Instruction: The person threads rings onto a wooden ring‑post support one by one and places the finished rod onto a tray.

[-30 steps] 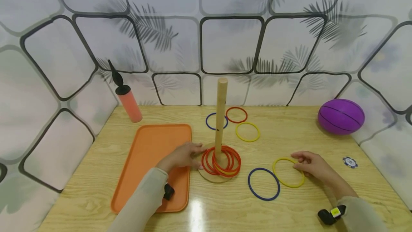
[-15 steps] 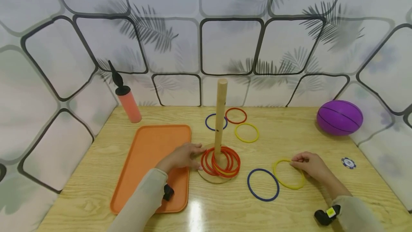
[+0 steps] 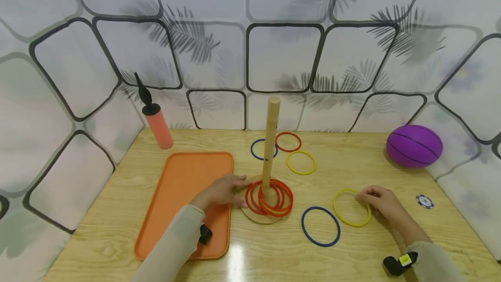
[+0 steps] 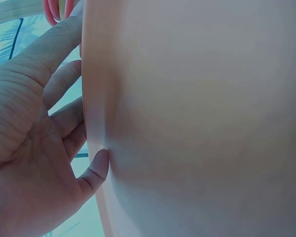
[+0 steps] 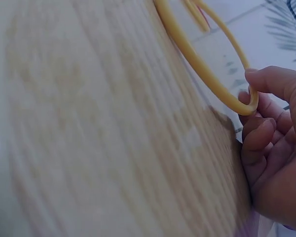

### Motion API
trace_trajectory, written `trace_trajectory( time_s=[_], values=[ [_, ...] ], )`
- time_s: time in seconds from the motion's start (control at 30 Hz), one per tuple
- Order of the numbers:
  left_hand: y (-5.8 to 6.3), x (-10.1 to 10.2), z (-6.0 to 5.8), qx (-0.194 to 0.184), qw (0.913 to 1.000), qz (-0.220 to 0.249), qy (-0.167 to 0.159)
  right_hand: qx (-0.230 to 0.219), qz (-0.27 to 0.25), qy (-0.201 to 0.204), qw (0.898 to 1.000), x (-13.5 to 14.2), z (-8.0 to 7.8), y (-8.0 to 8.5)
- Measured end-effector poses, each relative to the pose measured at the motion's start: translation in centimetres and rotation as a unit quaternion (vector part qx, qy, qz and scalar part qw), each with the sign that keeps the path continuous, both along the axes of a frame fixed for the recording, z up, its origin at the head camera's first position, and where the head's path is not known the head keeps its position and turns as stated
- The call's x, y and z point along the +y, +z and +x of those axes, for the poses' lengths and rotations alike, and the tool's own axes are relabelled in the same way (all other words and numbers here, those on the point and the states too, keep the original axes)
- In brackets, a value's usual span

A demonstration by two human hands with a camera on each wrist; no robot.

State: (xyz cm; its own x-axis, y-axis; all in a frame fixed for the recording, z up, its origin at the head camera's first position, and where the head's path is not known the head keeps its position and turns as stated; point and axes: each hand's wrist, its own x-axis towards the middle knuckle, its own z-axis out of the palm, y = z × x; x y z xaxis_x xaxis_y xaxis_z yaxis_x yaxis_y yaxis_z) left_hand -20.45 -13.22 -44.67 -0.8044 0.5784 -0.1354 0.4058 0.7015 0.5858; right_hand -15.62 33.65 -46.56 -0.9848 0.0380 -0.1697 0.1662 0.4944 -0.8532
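Note:
My right hand (image 3: 383,201) pinches a yellow ring (image 3: 334,203) at its right side. In the right wrist view, the thumb presses on the yellow tube (image 5: 187,52) from above, fingers beneath, and the ring slants close over the wood. My left hand (image 3: 221,190) reaches across the tray's right edge with fingers spread, fingertips at the round wooden base (image 3: 256,219) of an upright post (image 3: 270,142). Several red rings (image 3: 291,203) and a yellow one lie around the post's foot. A blue ring (image 3: 326,245) lies flat, left of the held ring.
An orange tray (image 3: 188,169) lies under my left forearm. Behind the post are a blue ring (image 3: 252,151), a red ring (image 3: 288,150) and a yellow ring (image 3: 301,173). A pink hand pump (image 3: 159,129) stands back left; a purple ball (image 3: 415,146) and a poker chip (image 3: 424,201) are right.
My right fingers have closed on the yellow ring, and it has risen and shifted slightly. The left hand stays at the base.

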Motion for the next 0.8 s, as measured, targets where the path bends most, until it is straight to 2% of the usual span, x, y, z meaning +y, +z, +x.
trace_trajectory(
  time_s=[0.27,0.37,0.5,0.67,0.8],
  values=[
    [-0.2,0.0,0.0,-0.003,1.0000,0.008,-0.004,-0.016,-0.066,-0.007,0.998,0.6,0.0,-0.1],
    [-0.2,0.0,0.0,-0.006,0.9999,0.009,-0.003,-0.025,-0.108,-0.005,0.994,0.7,-0.1,0.3],
    [-0.2,-0.1,0.0,-0.006,0.9999,0.008,-0.001,-0.025,-0.161,0.013,0.987,0.8,0.0,1.2],
    [0.1,-0.1,0.0,-0.013,0.9999,0.007,0.001,0.004,-0.197,0.046,0.979,0.5,-0.4,2.8],
    [0.1,-0.1,0.0,-0.015,0.9998,0.011,0.001,0.023,-0.226,0.070,0.971,0.0,-1.0,4.6]
  ],
)
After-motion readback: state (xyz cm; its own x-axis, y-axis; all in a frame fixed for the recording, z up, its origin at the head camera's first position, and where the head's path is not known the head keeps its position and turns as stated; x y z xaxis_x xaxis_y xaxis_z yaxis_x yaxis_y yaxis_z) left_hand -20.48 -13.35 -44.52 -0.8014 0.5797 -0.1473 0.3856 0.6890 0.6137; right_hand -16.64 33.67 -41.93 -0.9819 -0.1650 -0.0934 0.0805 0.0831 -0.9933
